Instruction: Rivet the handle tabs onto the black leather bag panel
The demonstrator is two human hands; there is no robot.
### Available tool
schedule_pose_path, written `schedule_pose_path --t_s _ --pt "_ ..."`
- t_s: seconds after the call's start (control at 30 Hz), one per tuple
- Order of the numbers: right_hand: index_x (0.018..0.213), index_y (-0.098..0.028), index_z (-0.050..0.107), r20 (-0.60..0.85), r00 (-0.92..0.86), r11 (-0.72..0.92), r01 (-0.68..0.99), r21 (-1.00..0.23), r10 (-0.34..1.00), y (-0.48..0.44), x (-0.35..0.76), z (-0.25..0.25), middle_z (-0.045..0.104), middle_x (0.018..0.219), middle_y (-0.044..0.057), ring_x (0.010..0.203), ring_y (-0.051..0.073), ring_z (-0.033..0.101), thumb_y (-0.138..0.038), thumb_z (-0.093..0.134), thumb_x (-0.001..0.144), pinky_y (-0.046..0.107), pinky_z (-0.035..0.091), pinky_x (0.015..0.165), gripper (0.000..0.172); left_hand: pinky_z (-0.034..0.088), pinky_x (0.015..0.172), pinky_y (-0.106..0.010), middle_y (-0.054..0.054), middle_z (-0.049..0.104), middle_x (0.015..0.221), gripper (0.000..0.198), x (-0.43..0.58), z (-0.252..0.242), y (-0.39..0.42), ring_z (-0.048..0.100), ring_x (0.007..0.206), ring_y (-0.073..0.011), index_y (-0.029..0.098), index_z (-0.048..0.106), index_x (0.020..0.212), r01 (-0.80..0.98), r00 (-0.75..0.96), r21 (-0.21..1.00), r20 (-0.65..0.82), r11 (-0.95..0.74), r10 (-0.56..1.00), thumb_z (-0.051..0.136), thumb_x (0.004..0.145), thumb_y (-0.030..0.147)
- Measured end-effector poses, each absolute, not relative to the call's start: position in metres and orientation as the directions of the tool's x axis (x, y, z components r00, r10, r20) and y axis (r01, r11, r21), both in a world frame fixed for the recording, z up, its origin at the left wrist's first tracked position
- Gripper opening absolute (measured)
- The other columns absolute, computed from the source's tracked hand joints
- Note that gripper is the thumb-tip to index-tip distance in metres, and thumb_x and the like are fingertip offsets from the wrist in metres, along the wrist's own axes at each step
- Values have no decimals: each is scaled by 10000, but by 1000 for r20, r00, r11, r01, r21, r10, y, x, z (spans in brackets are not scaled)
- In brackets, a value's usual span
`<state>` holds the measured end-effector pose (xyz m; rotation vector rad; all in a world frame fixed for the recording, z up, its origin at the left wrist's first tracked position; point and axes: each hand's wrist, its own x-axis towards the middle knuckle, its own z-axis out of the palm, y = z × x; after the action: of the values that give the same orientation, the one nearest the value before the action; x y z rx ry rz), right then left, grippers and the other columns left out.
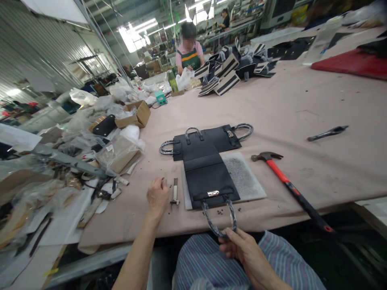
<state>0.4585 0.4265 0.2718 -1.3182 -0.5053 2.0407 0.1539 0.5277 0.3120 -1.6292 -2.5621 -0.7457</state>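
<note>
My right hand (243, 249) is closed round the plastic-wrapped handle (215, 228) of a black bag panel (205, 173) at the table's front edge. That panel lies partly on a pale slab (246, 177) and carries a silver clasp near the handle. Beyond it, other black panels with wrapped handles (244, 129) lie flat on the table. My left hand (157, 197) rests on the table left of the slab, fingers curled in; whatever they hold, if anything, is hidden. Just right of that hand is a small metal tool with two prongs (175, 195), apart from the fingers.
A claw hammer (279, 173) with a red and black handle lies right of the slab. Farther right is a dark metal hand tool (328, 133). Plastic bags and a cardboard box (136, 114) crowd the left. Striped black pieces (223, 74) are heaped near a person (190, 52) across the table.
</note>
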Motion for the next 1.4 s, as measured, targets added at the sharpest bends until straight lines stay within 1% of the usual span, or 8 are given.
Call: schedule_pose_path --t_s 0.13,0.27,0.43,0.57,0.8,0.97,1.23,1.4 --pt "910 -149 722 -660 -257 -707 -315 -634 706 428 460 273 766 870 113 698 199 694 -694 872 610 291 507 628 640 504 832 -355 -160 777 1070 330 108 326 510 710 994 -300 165 762 995 794 -584 239 46 559 810 484 972 341" --pt "886 -151 728 -681 -193 -705 -281 -652 707 432 461 270 764 854 109 690 228 700 -661 891 575 319 532 624 619 470 741 -308 -149 796 958 344 98 326 505 730 924 -271 164 770 902 770 -591 199 -139 607 795 535 967 407" --pt "857 -148 735 -686 -162 -702 -244 -669 709 436 463 265 762 846 117 678 246 702 -654 900 541 336 540 604 619 471 775 -331 -166 782 1029 291 112 317 506 722 989 -296 174 746 936 786 -591 172 -73 594 803 579 939 412" --pt "845 -135 734 -653 -143 -669 -127 -733 743 441 468 265 747 789 123 653 240 693 -705 855 582 323 524 583 639 475 757 -343 -155 776 927 295 114 315 507 723 933 -308 189 723 876 774 -588 185 -148 606 795 595 915 451" --pt "817 -139 744 -625 -106 -633 -99 -767 774 455 477 263 746 832 123 685 251 692 -718 863 536 330 557 596 654 449 699 -301 -106 766 821 272 99 307 503 705 822 -246 184 708 812 709 -596 326 -196 625 778 659 869 445" --pt "771 -147 756 -631 -105 -638 -67 -767 769 457 475 260 745 827 129 708 271 693 -735 856 510 345 568 600 651 435 670 -278 -74 758 747 269 97 305 503 694 764 -212 182 729 774 690 -606 342 -210 638 767 692 860 434" --pt "790 -149 756 -631 -105 -638 -54 -768 769 456 475 257 744 824 117 711 254 689 -737 845 549 325 558 602 642 470 763 -312 -101 785 897 187 130 317 510 716 895 -248 196 744 846 777 -534 328 -109 537 838 680 887 367" --pt "796 -145 737 -604 -110 -612 -72 -788 790 456 473 263 728 782 100 667 227 674 -721 832 597 312 532 573 617 509 792 -344 -150 784 971 337 161 318 520 726 960 -301 180 730 913 844 -397 267 -272 465 877 724 815 503"
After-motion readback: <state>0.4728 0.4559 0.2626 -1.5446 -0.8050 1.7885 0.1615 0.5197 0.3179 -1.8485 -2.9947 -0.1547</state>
